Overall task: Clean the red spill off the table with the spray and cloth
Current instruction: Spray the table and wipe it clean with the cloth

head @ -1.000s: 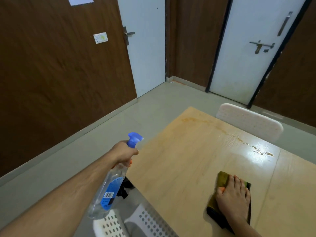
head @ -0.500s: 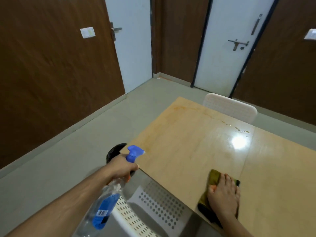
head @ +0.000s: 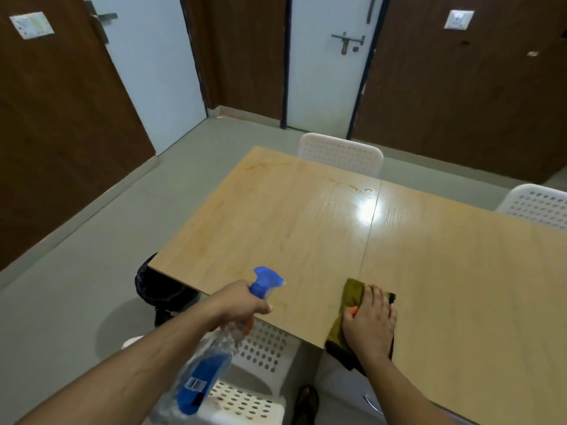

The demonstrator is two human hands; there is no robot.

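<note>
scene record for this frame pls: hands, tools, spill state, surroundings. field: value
left hand: grips the spray bottle by its neck, blue nozzle pointing over the table
right hand: pressed flat on the olive cloth
cloth position: near edge of the table, partly overhanging it
spill: faint orange-red streaks at the far left corner, droplets near the far edge
chairs: white perforated chairs around the table
floor: black bin by the table's left corner

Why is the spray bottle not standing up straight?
It is tilted: the left hand holds the bottle by its neck, blue nozzle raised towards the table, base low.
</note>
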